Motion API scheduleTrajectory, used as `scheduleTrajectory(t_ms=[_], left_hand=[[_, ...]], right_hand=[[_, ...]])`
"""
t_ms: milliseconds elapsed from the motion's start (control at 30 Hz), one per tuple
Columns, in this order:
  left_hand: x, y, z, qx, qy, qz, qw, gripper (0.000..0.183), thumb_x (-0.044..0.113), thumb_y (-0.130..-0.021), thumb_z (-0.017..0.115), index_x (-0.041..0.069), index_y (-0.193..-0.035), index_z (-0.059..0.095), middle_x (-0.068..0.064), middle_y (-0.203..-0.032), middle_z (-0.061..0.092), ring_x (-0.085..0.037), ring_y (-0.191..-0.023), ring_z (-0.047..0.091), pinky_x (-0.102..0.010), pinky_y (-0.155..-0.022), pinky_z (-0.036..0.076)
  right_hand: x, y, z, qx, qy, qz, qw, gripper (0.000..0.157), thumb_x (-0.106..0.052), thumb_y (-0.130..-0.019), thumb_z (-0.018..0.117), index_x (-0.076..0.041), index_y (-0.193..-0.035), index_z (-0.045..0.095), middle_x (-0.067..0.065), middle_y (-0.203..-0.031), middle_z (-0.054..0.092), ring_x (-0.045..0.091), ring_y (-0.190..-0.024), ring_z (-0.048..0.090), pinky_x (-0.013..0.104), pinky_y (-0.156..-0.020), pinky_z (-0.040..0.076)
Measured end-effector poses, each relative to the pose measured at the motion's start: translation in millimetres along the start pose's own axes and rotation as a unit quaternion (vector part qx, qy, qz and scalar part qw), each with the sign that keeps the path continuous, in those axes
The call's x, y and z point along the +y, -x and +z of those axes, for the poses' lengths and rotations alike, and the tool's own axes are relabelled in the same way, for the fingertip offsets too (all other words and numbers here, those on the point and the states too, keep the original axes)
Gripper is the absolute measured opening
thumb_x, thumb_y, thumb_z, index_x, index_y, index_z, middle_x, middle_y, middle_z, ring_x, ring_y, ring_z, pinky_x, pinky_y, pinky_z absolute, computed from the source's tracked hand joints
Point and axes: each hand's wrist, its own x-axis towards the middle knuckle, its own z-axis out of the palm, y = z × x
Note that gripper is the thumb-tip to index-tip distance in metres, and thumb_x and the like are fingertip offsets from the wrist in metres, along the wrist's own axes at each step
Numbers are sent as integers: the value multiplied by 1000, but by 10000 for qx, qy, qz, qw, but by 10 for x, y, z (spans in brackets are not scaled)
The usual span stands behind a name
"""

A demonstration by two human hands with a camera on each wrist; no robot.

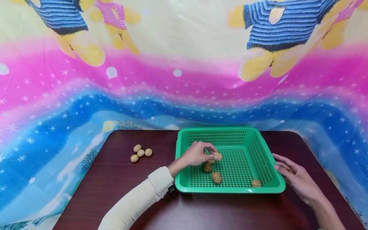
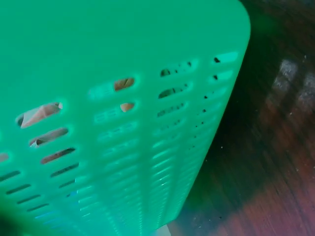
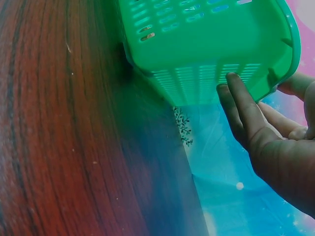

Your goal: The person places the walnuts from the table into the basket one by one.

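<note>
Tan walnut (image 1: 218, 156) in left grip (image 1: 197, 154)

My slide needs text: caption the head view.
Left hand pinching a walnut in the green basket, right hand touching its side, four walnuts lying on the table.

Head view bright, evenly lit and mostly crisp; soft pale glare on the near part of the bench (image 1: 187, 209), the printed backdrop (image 1: 184, 86) looking stretched toward the upper corners. Left wrist: close wall of the basket (image 2: 98, 44) soft and hazy, lower-left corner dark, blurred. Right wrist: dimmer, blurred greenish shadow beside the basket.
</note>
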Motion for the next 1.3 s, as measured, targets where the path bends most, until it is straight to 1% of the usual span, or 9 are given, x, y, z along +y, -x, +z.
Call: scheduleTrajectory(t_ms=[100,200,400,600,900,1033,1133,1233,1300], left_hand=[[-8,-1,38,-107,-16,-45,9999,19,33,-100,80,23,-115,79,12,-101,76,-1,-76,61,-22,-61,47],[-11,1,57,-224,-37,21,9997,22,34,-99,80,22,-117,80,11,-102,77,-2,-73,62,-21,-62,48],[-13,5,73,-378,-186,94,9991,25,36,-97,82,22,-117,80,11,-102,77,3,-82,62,-19,-69,49],[-44,0,78,-420,-163,144,9989,24,34,-96,83,21,-116,80,10,-102,78,4,-80,64,-18,-69,51],[-70,-9,68,-388,-181,123,9990,36,31,-97,83,13,-128,78,6,-108,80,3,-84,66,-18,-71,50],[-69,-14,60,-380,-68,91,9992,35,31,-96,83,15,-127,78,4,-111,80,1,-78,64,-19,-70,51],[-59,-6,42,-351,30,35,9994,34,32,-97,83,17,-127,77,1,-114,80,-2,-69,61,-20,-66,51],[-40,9,6,-257,138,12,9996,35,32,-98,82,17,-128,77,-4,-119,79,-3,-65,59,-21,-64,49],[-28,24,-28,-164,220,17,9996,35,31,-98,82,16,-129,77,-7,-122,79,-4,-61,56,-21,-61,47]], right_hand=[[-2,2,6,33,1,33,10000,60,-12,-116,48,-11,-171,25,-17,-132,72,5,-115,75,29,-88,64],[-4,5,2,60,-10,54,10000,60,-12,-116,48,-11,-171,25,-18,-132,72,5,-115,75,29,-87,64],[5,13,-5,74,4,74,9999,59,-12,-116,48,-14,-171,26,-18,-132,72,5,-114,75,29,-87,64],[9,0,1,52,-42,33,10000,59,-11,-116,48,-13,-171,27,-17,-132,72,6,-114,76,29,-87,64],[18,-16,0,35,-118,-10,9999,59,-10,-116,47,-13,-171,27,-16,-132,72,5,-114,75,28,-87,64],[22,-9,-7,30,-130,28,9999,58,-11,-116,47,-15,-171,28,-17,-132,72,4,-114,75,27,-88,64],[23,-10,-11,19,-135,32,9999,58,-11,-116,47,-15,-171,28,-17,-132,72,4,-115,75,27,-88,63],[23,-14,-12,8,-127,22,9999,58,-11,-116,47,-15,-171,28,-16,-132,72,5,-115,75,27,-89,63],[22,-15,-12,-1,-122,16,9999,58,-11,-116,47,-15,-171,28,-17,-132,72,5,-115,75,27,-89,63]])
